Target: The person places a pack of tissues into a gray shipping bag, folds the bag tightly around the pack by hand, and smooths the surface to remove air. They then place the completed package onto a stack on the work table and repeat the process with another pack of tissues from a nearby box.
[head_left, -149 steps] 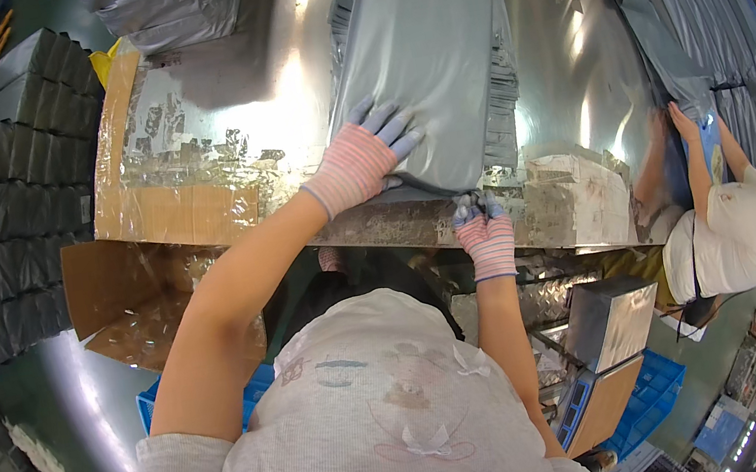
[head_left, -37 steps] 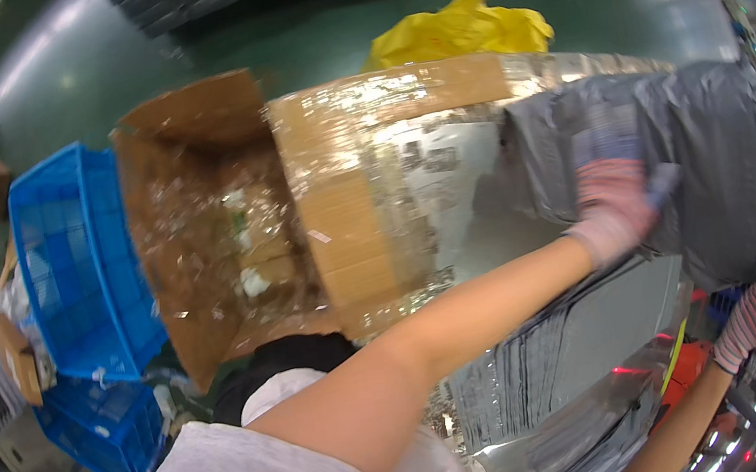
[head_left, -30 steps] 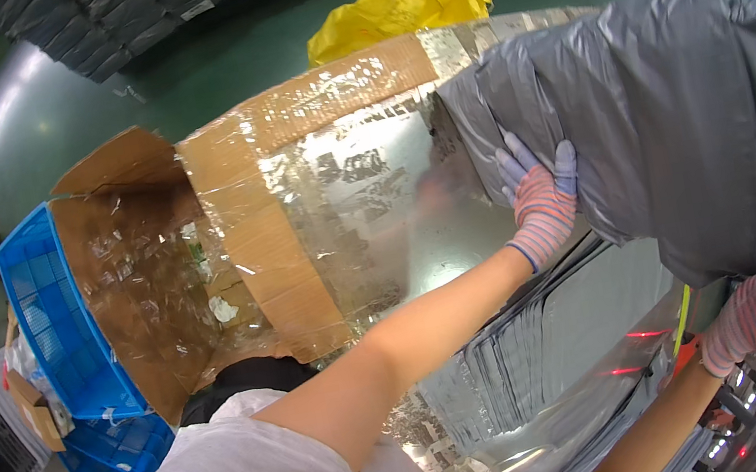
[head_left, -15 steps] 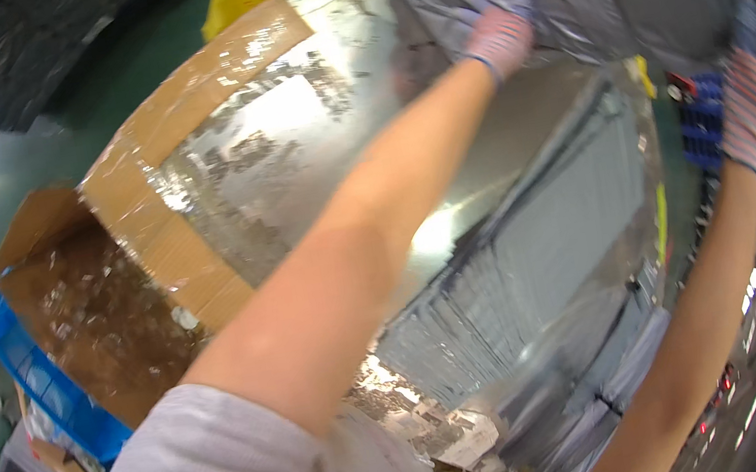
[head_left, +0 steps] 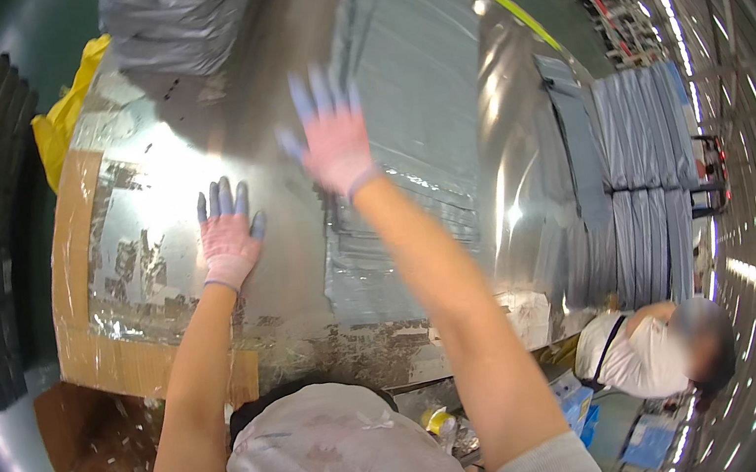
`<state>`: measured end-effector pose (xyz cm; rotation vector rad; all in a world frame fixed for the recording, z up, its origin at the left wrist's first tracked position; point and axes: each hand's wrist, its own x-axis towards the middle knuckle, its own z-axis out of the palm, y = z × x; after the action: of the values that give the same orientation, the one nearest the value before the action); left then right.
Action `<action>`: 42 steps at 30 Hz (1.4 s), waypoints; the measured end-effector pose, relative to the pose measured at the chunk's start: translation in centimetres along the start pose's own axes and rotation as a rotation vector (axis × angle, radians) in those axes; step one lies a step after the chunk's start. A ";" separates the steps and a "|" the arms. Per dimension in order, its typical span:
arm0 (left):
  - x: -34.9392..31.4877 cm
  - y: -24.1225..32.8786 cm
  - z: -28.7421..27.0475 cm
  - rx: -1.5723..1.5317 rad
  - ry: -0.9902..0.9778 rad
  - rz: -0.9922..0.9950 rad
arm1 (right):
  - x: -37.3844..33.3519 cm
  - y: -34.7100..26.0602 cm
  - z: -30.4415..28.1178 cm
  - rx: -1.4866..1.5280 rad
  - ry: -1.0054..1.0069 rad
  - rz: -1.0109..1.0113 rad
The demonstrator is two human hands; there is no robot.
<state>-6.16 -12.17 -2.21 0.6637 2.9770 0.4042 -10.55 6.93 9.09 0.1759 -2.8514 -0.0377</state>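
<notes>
Both hands wear pink knit gloves with grey-blue fingertips. My left hand [head_left: 228, 236] rests with fingers spread on the shiny metal sheet covering the worktable [head_left: 278, 263]. Slightly blurred, my right hand [head_left: 334, 138] is spread out at the left edge of a flat layer of grey plastic sheets [head_left: 410, 40]; whether it touches them I cannot tell. Neither hand holds anything. Beyond my hands, at the far side of the table, lies a bulky grey plastic-wrapped bundle [head_left: 177, 20].
Brown cardboard [head_left: 72, 287] taped along the table's left edge. An open carton [head_left: 103, 442] stands at the near left, and yellow plastic [head_left: 72, 112] hangs at the far left. Stacked grey bundles [head_left: 637, 142] are at right, with another person [head_left: 642, 352] nearby.
My view has turned, and the grey bundle now sits at the far left. Both hands have come away from it, back over the table, with fingers spread.
</notes>
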 end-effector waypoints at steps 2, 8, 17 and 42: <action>-1.1 0.1 0.3 0.022 0.011 0.054 | -11.2 3.1 1.4 0.020 -0.336 0.241; -3.1 0.6 1.4 0.170 0.113 0.022 | -31.0 6.2 1.2 -0.017 -0.378 0.563; -3.1 5.0 4.2 0.427 0.143 -0.107 | -38.6 7.7 1.1 0.028 -0.150 0.715; -12.6 13.7 4.9 0.389 0.004 -0.185 | -73.6 22.8 -22.3 -0.018 -1.233 1.042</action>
<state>11.43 -4.38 -3.16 0.4010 3.1099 -0.1915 63.20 38.51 10.95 -1.9269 -3.5656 0.0699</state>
